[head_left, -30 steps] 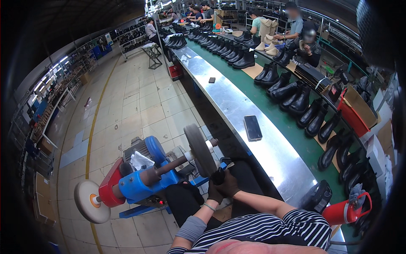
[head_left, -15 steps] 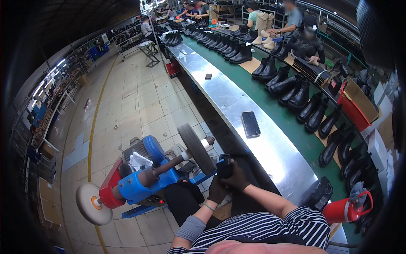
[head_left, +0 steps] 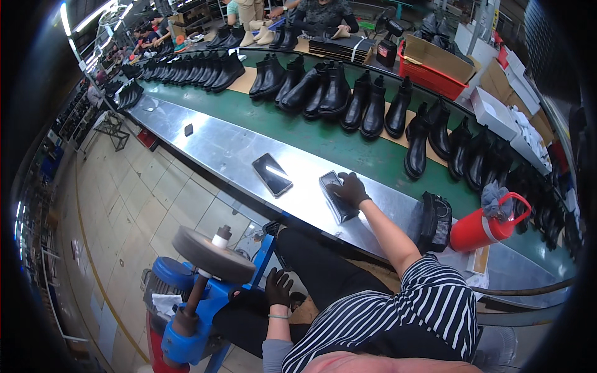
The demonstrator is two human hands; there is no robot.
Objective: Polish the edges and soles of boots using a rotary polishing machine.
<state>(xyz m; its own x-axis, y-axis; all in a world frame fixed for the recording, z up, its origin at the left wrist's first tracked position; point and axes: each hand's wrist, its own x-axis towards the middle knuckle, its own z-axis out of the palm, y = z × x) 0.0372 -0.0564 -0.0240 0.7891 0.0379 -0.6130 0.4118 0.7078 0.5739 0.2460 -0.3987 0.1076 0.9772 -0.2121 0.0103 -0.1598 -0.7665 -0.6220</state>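
A dark, glossy, flat rectangular case (head_left: 339, 210) lies on the metal bench; its exact kind is hard to make out. My right hand (head_left: 352, 190), in a dark glove, reaches over the bench with bent fingers on its upper end. Left of it on the same bench rests a black smartphone (head_left: 272, 174). Down by my lap, my left hand (head_left: 278, 287) is gloved too, its fingers apart and nothing in them. Close to the left hand stands a blue grinding machine (head_left: 186, 336) with a thick grey wheel (head_left: 211, 253) on its shaft.
Black ankle boots (head_left: 317, 90) stand in a row along the green conveyor (head_left: 298, 133) beyond the metal bench (head_left: 224, 149). To the right are a red tumbler (head_left: 476, 230) and a black ribbed object (head_left: 435, 221). A co-worker (head_left: 323, 15) sits across the line.
My view has swung right. My hands, together near the wheel before, have parted: the right has moved onto the bench, where the dark case now lies; the left has dropped to my lap.
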